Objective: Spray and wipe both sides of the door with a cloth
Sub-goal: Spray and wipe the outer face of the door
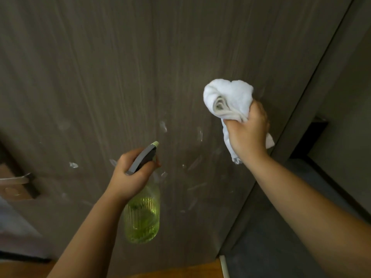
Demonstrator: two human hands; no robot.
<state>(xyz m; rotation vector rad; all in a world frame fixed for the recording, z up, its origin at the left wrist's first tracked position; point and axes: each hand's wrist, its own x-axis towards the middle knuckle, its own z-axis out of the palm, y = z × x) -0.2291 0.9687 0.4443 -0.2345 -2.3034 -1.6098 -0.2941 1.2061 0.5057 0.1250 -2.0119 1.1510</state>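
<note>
A dark wood-grain door (120,67) fills most of the view, with wet spray droplets and streaks across its middle. My left hand (130,175) grips the neck and trigger of a green see-through spray bottle (142,217), whose grey head and pale nozzle point at the door. My right hand (248,135) grips a bunched white cloth (226,97), held up close to the door's right part; whether the cloth touches the door I cannot tell.
A metal lever handle (16,180) on its plate sits at the door's left edge. The dark door frame (313,87) runs up the right side, with a dark wall and recess beyond it. Wooden floor (180,270) shows at the bottom.
</note>
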